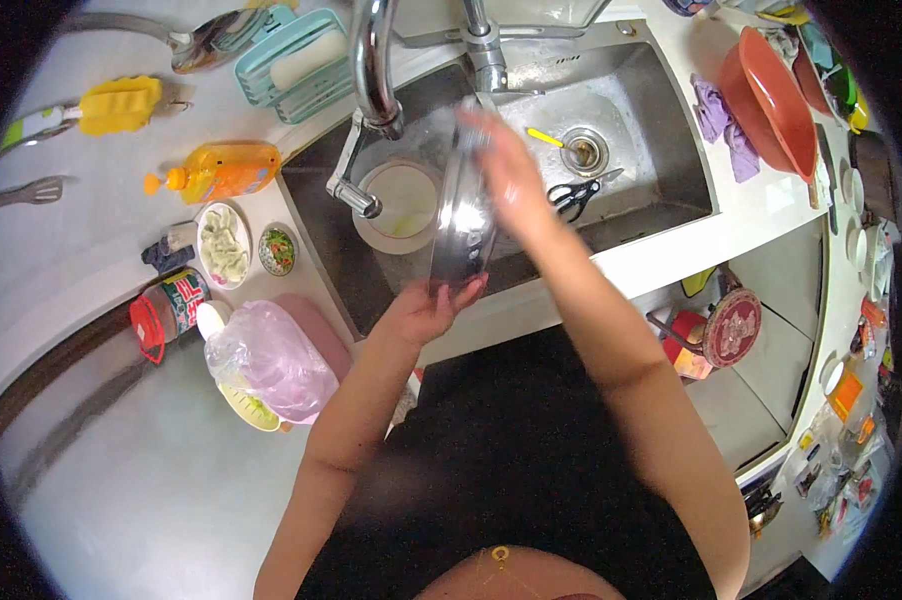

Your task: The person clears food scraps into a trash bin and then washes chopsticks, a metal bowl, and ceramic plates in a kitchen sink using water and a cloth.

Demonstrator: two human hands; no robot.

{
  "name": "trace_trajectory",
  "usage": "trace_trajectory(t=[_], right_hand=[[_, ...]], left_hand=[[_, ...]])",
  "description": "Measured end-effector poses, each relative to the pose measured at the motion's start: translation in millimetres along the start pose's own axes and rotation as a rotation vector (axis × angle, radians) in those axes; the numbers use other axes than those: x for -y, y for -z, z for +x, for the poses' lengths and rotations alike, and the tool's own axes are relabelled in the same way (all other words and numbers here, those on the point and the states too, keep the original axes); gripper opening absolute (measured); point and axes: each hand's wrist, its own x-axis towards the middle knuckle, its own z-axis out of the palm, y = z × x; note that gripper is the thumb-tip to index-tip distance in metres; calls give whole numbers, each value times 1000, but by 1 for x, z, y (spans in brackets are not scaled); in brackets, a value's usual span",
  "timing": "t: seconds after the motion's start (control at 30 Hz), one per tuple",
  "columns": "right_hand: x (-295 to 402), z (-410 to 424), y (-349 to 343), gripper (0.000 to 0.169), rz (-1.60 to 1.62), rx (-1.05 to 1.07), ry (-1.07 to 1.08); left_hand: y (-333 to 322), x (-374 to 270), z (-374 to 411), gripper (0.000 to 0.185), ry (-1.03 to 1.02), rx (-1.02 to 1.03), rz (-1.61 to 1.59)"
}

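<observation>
A shiny metal basin or bowl is tilted on edge over the divider of the double sink. My left hand holds its near rim from below. At the far rim is my right hand, blurred, its fingers bent over the metal. Below and left of the basin, a white plate or bowl with a red line lies in the left sink compartment. Black-handled scissors and a small yellow-handled tool lie in the right compartment by the drain strainer. A chrome faucet arches over the left compartment.
Left of the sink stand an orange soap bottle, a plate of dumplings, a small bowl of chopped vegetables, a red-lidded jar and a pink plastic bag. A reddish basin and purple cloth are on the right.
</observation>
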Motion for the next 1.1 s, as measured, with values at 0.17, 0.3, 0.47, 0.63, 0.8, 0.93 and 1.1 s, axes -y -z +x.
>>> trace_trajectory(t=[0.17,0.3,0.47,0.63,0.8,0.93,1.1], right_hand=[[-27,35,46,30,1221,-71,-1111],[11,-1,65,31,1530,-68,-645],[2,-45,155,37,1395,-252,-695],[-38,-73,232,46,1064,-291,-690],[-87,-57,252,53,1068,-254,-777],[-111,-66,257,42,603,-249,-1066],[-161,-85,269,15,171,-236,-1098]], left_hand=[[-34,28,27,37,-242,-302,464],[-28,29,79,25,-597,-454,1032],[-46,44,155,24,-748,-561,1147],[-42,41,215,30,-707,-581,1278],[-22,9,269,31,-816,-687,1220],[-30,4,252,38,-869,-512,1681],[-15,-31,178,18,-1562,-797,1859]])
